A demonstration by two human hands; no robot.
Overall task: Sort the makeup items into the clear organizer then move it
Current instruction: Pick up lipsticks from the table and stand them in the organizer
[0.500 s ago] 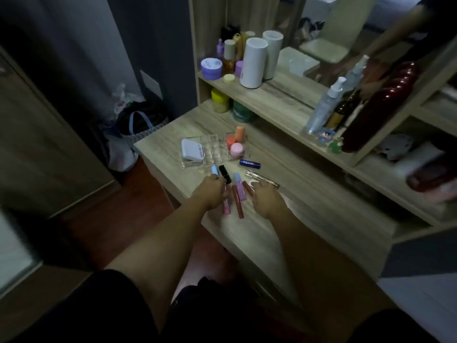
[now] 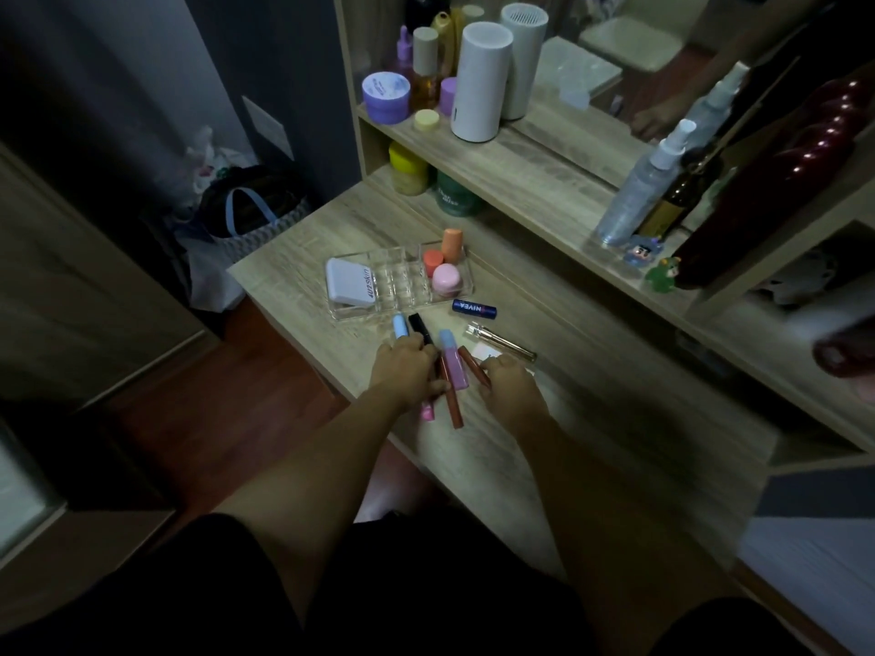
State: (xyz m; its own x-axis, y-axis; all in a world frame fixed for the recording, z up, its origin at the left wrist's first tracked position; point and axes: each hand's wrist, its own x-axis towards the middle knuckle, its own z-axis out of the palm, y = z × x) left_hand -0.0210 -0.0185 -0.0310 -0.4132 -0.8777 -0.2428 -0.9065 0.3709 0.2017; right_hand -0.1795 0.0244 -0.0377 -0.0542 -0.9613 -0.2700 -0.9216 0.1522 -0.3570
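Head view: clear organizer [image 2: 402, 311] on the worktop [image 2: 592, 409] already holds compact and pots; left hand [image 2: 406, 371] clutches tubes just below it, right hand [image 2: 509, 388] curled around nothing visible; several remain.

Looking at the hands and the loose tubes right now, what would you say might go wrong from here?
1. The left hand seems to be gathering several tubes at once, among them the black tube; one could slip and roll off the desk, whose near edge is close.
2. The clear organizer has small compartments; a bundle may not drop in cleanly.
3. The blue lip balm lies loose and could be knocked while reaching.
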